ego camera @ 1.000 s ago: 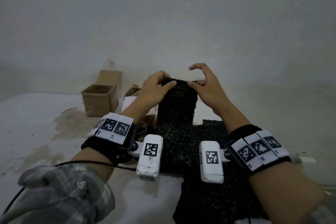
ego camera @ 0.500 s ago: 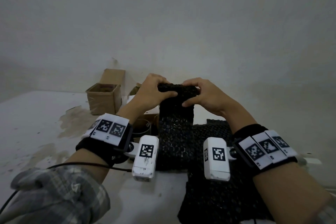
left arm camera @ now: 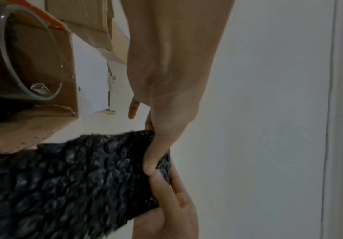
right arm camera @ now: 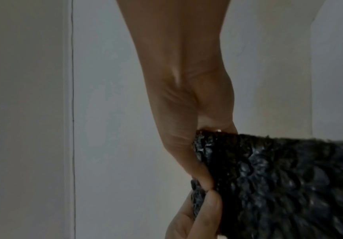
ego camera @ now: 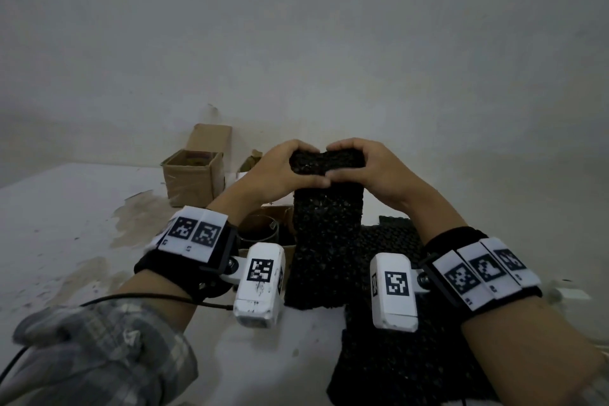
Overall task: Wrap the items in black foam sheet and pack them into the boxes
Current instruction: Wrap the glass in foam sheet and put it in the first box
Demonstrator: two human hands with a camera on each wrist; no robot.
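A tall bundle wrapped in black foam sheet (ego camera: 326,241) stands upright on the white table (ego camera: 66,241). My left hand (ego camera: 304,164) and right hand (ego camera: 349,161) both grip its folded-over top, fingers curled over the back and thumbs meeting in front. The left wrist view shows my left thumb (left arm camera: 158,150) pressing on the bundle's end (left arm camera: 74,186). In the right wrist view my right thumb (right arm camera: 189,158) presses on the foam (right arm camera: 279,186) as well. What is wrapped inside is hidden.
More black foam sheets (ego camera: 405,356) lie flat under and right of the bundle. An open cardboard box (ego camera: 192,180) stands at the back left. A nearer open box holding a clear glass (ego camera: 260,232) sits just left of the bundle. A wall rises close behind.
My right fingers, lifted a second ago, have come down on the foam. Both hands have folded the sheet's top edge over and now clamp it, thumbs together.
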